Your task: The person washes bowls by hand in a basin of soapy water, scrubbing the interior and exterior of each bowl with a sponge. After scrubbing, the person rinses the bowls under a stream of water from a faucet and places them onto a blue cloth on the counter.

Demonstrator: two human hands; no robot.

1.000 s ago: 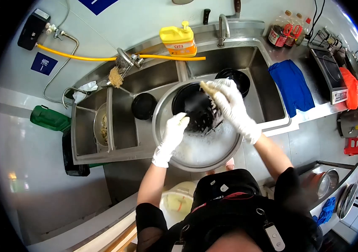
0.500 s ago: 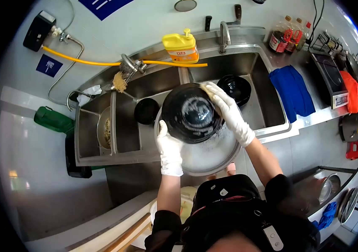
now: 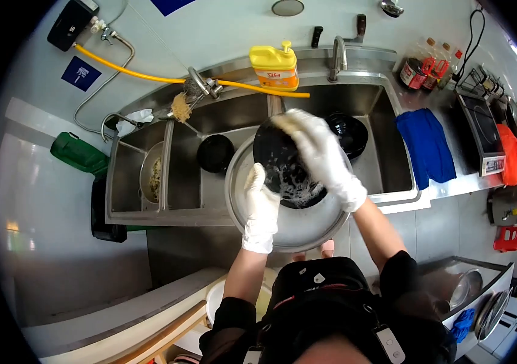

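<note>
Left hand (image 3: 261,203): white glove on, forearm reaching up and away from the body, thumb pointing up at the near-left edge of the bowl
Left grip: clamped on the bowl's rim, thumb on the side we can see, rest of the fingers mostly tucked out of sight
Right hand (image 3: 322,151): gloved too, coming across from the right, over the far-right part of the bowl, palm down and pretty motion-blurred
Right grip: fingers together on a yellowish sponge (image 3: 286,124), pressed in near the far rim as far as I can make out; the blur hides exact contact
Black bowl (image 3: 275,156): between the 2 hands, tilted with its inside showing, streaky suds (image 3: 298,191) down the near side
What's different: 0.5 s ago the bowl's rounded outside was facing up, now it's flipped to show the inside; left hand stays at the near-left edge
Metal basin (image 3: 313,224): right under the bowl, wide and round, overlapping the front edge of the sink (image 3: 386,161)
In the sink: another bowl (image 3: 215,153) sits in the middle compartment, plus dark bowlware (image 3: 350,134) in the right one, can't tell how many pieces
Off to the right: blue cloth (image 3: 426,148) on the counter (image 3: 456,124), just beside the sink
Back ledge: yellow jug (image 3: 273,68) with a pump top, yellow hose (image 3: 149,78) running past its base
</note>
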